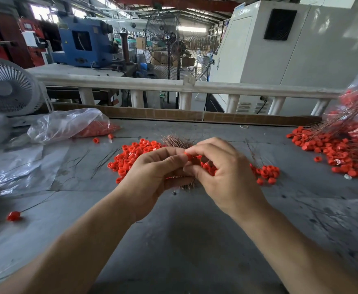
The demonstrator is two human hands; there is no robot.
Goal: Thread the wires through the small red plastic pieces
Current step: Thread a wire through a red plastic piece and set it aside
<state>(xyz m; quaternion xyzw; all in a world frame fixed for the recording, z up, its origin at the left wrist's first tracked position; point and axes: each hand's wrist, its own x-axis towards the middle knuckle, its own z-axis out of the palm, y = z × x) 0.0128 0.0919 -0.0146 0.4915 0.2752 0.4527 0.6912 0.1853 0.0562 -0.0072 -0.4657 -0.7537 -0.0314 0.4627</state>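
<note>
Grey table (186,240): red pieces (131,154), plastic bag (67,124), fan (8,88)

Over the middle of the grey table (184,240) my left hand (152,177) and right hand (222,172) meet, fingertips pinching one small red piece (188,155). A bundle of copper wires (177,143) lies behind them, amid loose red pieces (131,155).

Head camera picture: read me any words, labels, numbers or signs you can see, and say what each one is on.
No text can be read.
Blue machine: a small yellow sticker and a plate, too small to read.
White cabinet: marks near its top left, blurred.
Paper sheet on the red machine: blurred.
Red pieces and bags: no print visible.
</note>
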